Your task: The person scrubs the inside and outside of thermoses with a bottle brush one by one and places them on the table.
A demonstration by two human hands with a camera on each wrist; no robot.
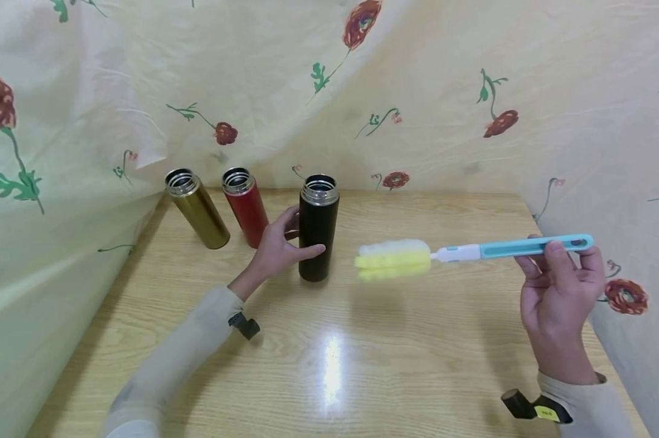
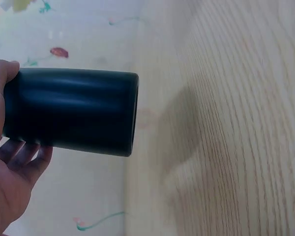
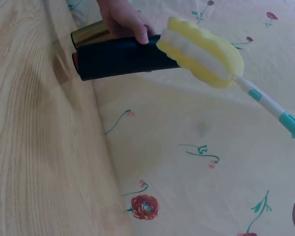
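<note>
Left hand (image 1: 277, 249) curled round black flask (image 1: 317, 228), upright on tabletop (image 1: 395, 365); right hand (image 1: 559, 292) gripping blue handle of bottle brush (image 1: 471, 252), sponge head (image 1: 393, 259) level, just beside flask; red flask (image 1: 245, 207) and gold flask (image 1: 198, 208) behind.

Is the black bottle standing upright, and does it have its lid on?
Upright, no lid: the black bottle stands on the table, steel mouth open.

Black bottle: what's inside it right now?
The black bottle stands open, no lid, held by the left hand. Only its dark mouth shows; the interior cannot be seen. The brush in the right hand is outside it.
</note>
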